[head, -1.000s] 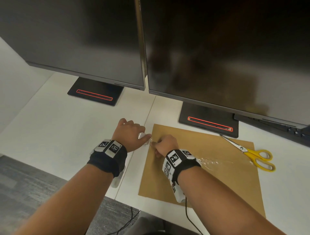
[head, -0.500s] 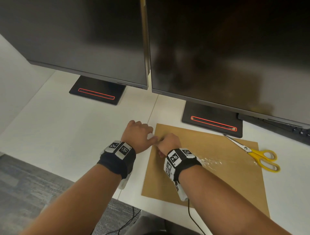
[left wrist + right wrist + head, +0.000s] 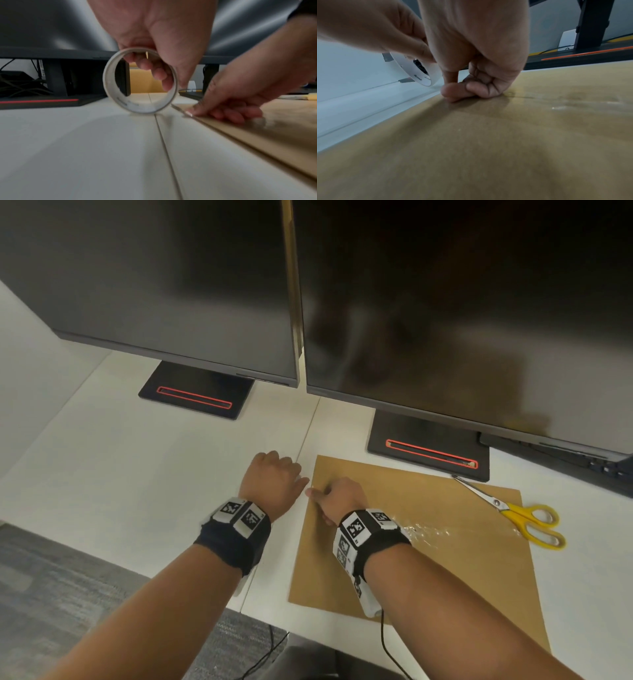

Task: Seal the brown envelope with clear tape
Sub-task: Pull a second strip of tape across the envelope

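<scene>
Pinching tape roll, left hand off envelope edge; right hand curled, pressing edge.

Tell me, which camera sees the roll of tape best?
The left wrist view: the tape roll shows as a whole ring, gripped by the left hand. The right wrist view shows only part of its side. In the head view the left hand hides it almost completely.

A white bench with a seam down its middle carries two black monitor bases — each with a red outlined slot — a brown envelope lying flat, and yellow-handled scissors partly on the envelope's far right corner.
</scene>
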Demonstrator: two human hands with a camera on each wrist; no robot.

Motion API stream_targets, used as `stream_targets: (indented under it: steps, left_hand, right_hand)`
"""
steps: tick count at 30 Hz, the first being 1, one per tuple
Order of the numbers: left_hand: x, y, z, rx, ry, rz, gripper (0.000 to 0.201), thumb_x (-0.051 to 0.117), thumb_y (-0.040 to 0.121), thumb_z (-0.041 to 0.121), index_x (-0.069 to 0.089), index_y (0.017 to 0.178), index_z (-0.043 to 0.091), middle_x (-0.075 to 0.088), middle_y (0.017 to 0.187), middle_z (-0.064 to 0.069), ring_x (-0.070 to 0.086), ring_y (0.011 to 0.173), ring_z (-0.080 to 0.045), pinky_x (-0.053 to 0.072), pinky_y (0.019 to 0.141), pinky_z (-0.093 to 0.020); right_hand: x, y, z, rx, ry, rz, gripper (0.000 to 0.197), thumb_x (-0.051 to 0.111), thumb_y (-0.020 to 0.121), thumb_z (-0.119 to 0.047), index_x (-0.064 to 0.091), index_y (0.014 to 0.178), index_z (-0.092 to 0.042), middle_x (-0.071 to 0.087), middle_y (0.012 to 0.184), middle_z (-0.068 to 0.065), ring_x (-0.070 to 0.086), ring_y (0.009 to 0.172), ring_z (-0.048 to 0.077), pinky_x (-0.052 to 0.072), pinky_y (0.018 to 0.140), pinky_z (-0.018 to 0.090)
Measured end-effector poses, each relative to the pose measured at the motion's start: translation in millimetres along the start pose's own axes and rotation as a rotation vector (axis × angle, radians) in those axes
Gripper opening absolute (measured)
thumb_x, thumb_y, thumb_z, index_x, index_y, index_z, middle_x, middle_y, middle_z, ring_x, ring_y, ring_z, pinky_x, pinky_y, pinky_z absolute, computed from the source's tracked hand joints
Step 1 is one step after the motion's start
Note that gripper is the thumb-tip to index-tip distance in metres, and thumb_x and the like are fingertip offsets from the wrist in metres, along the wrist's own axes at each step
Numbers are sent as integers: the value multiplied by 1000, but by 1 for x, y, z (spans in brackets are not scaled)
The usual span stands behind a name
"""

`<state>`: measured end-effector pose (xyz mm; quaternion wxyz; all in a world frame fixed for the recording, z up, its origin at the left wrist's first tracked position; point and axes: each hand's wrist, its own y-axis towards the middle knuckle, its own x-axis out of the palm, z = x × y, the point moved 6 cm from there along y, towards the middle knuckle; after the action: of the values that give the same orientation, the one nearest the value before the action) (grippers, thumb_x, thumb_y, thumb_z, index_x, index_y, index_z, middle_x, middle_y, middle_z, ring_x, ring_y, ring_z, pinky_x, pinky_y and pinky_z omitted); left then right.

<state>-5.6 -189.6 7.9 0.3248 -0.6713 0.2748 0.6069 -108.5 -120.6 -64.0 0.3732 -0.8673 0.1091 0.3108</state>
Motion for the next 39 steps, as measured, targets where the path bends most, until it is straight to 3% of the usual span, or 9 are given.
stream_targets:
  steps: [3,7,9,12,16,22,26,32,39]
  left_hand:
    - [10,-11,-1,-78,8,42,24,68,78,35,70,64,16,69,63,0,64,64,-27,49,70,-36]
    - [25,-20,-4,-114,4,-96,25,55,88,37,70,93,18,72,95,-1,63,95,-27,42,88,-36]
    - [27,-21,-4,-148,21,-135,34,46,91,38,60,115,19,62,116,-1,54,111,-25,39,90,-34]
    - [17,-21,10,-203,-4,-102,49,51,88,40,45,130,16,49,132,-6,47,120,-27,36,98,-38]
    - [14,-16,72,-3,-49,-125,56,36,97,39,24,147,18,17,157,-11,21,142,-26,14,116,-46]
    - [39,-4,167,219,-152,-280,61,32,98,47,7,151,31,-12,160,-4,-5,147,-25,13,115,-48]
    - [52,4,195,221,-125,-360,64,27,95,56,-2,149,39,-18,159,-4,-12,146,-30,10,114,-55]
    - [62,0,200,242,-85,-373,67,26,93,61,-6,149,41,-19,159,-6,-14,145,-34,8,114,-59]
    - [63,-2,199,246,-79,-378,67,25,93,62,-9,148,44,-22,158,-3,-18,145,-32,2,114,-57]
  right_hand:
    - [-1,-6,5,-56,98,-80,41,54,88,-46,61,69,-10,72,67,10,65,59,19,52,69,27]
    - [-5,-19,10,-188,227,-146,14,62,86,-28,60,84,-15,67,70,2,60,56,11,52,70,27]
    - [-8,-28,12,-232,260,-141,5,62,87,-19,63,87,-14,63,72,-3,60,56,10,50,64,22]
    - [-18,-39,21,-293,197,-70,11,58,87,-17,68,89,-16,68,91,2,63,80,17,49,75,26]
    - [-50,-48,47,-328,42,172,13,55,87,-21,67,90,-19,62,95,-1,58,89,19,45,79,29]
    - [-121,-57,118,-192,-249,509,27,49,87,-21,63,110,-20,55,121,6,50,114,27,36,98,37]
    - [-155,-62,177,16,-398,437,52,44,87,-12,37,139,-19,29,149,11,28,137,30,23,113,45]
    - [-164,-63,227,93,-497,319,62,41,90,-14,17,146,-26,13,156,2,12,143,30,18,113,52]
    - [-173,-70,236,35,-553,518,39,43,91,-20,46,129,-28,55,129,-4,47,116,29,34,101,43]
